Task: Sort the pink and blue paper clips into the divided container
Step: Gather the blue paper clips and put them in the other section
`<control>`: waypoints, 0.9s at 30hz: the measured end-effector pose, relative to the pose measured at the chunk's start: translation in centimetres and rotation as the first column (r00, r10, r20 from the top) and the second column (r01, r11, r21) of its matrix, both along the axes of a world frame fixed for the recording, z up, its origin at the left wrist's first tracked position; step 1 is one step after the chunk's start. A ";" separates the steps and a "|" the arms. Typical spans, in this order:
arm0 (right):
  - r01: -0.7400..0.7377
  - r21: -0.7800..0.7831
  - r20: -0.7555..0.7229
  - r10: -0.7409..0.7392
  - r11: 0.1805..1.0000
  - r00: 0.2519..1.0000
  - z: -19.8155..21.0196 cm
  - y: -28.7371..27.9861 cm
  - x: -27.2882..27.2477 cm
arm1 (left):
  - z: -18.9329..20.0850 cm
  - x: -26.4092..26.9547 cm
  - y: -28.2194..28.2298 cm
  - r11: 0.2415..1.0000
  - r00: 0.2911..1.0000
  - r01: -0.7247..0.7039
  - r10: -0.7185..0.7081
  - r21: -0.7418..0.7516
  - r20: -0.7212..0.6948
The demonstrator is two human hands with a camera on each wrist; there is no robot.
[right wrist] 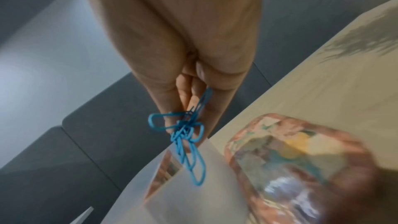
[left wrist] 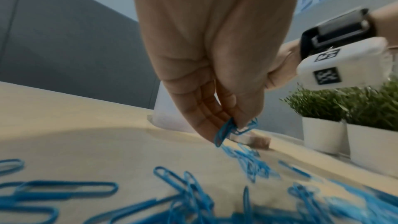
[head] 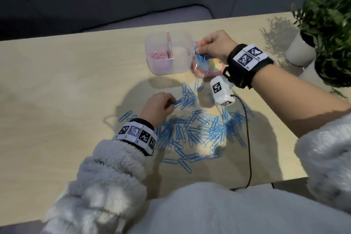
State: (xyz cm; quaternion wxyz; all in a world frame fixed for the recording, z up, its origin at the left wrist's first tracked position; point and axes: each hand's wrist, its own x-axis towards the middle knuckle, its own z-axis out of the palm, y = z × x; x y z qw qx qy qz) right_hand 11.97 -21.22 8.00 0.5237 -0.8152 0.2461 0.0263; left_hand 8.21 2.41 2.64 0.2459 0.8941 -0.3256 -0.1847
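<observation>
A clear divided container (head: 182,43) stands on the table; pink paper clips (head: 159,55) lie in its left compartment, and the right one looks bare. My right hand (head: 212,46) pinches a tangled bunch of blue clips (right wrist: 187,135) at the container's right rim (right wrist: 163,164). My left hand (head: 159,104) pinches a few blue clips (left wrist: 226,130) just above the table. Several loose blue clips (head: 197,129) are scattered in front of me.
A pink patterned clear lid (head: 209,68) lies right of the container, under my right hand. Two potted plants (head: 322,30) in white pots stand at the table's right edge. A black cable (head: 249,150) runs from the right wrist camera over the front edge.
</observation>
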 end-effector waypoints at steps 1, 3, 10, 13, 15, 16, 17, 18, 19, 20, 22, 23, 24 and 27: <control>0.017 0.003 -0.007 -0.017 1.000 1.000 0.2 0.2 1.3 | 0.4 0.3 0.0 1.000 1.000 -0.018 0.017 -0.023 -0.015; 0.049 -0.002 -0.033 -0.049 0.999 0.998 0.4 0.6 3.6 | 1.2 1.1 -0.2 0.995 0.997 -0.062 0.058 -0.072 -0.057; -0.085 -0.227 -0.138 0.054 0.970 0.989 -0.3 2.2 7.5 | 4.4 5.5 -2.6 0.965 0.981 -0.185 0.170 -0.183 -0.097; -0.078 -0.177 -0.075 0.065 0.981 0.995 -0.2 2.7 6.7 | 5.4 7.6 -4.8 0.950 0.971 -0.237 0.227 -0.202 -0.072; 0.014 -0.086 0.045 -0.010 0.996 0.999 -0.3 2.1 5.4 | 5.5 9.1 -6.6 0.925 0.947 -0.320 0.304 -0.205 -0.107; 0.062 -0.051 0.101 -0.057 0.997 0.993 -0.5 1.5 4.5 | 5.5 9.8 -7.6 0.917 0.933 -0.356 0.338 -0.182 -0.124; 0.095 -0.034 0.142 -0.090 0.995 0.986 -0.6 1.1 3.4 | 5.7 10.5 -8.6 0.920 0.928 -0.367 0.353 -0.134 -0.119; 0.108 -0.026 0.175 -0.102 0.994 0.979 -0.9 0.6 2.3 | 5.7 11.2 -9.6 0.931 0.932 -0.356 0.348 -0.081 -0.097; 0.114 -0.014 0.184 -0.109 0.993 0.977 -1.2 0.3 1.1 | 5.8 11.7 -10.5 0.939 0.938 -0.343 0.341 -0.019 -0.068; 0.112 0.007 0.182 -0.111 0.994 0.977 -1.6 0.1 -0.2 | 5.8 12.1 -11.2 0.944 0.944 -0.326 0.328 0.045 -0.030; 0.081 0.032 0.145 -0.084 0.996 0.986 -2.7 -0.2 -2.8 | 6.1 12.3 -12.4 0.947 0.958 -0.286 0.283 0.145 0.042; 0.058 0.012 0.104 -0.059 0.998 0.993 -3.1 -0.3 -4.1 | 6.2 12.3 -12.8 0.947 0.963 -0.269 0.262 0.178 0.063; 0.037 -0.029 0.059 -0.035 0.999 0.998 -3.8 -0.5 -5.3 | 6.3 12.2 -13.0 0.946 0.967 -0.255 0.245 0.201 0.075; 0.010 -0.224 -0.122 -0.039 0.975 0.992 -5.5 -1.1 -8.5 | 6.2 10.7 -12.6 0.977 0.972 -0.181 0.160 0.111 0.173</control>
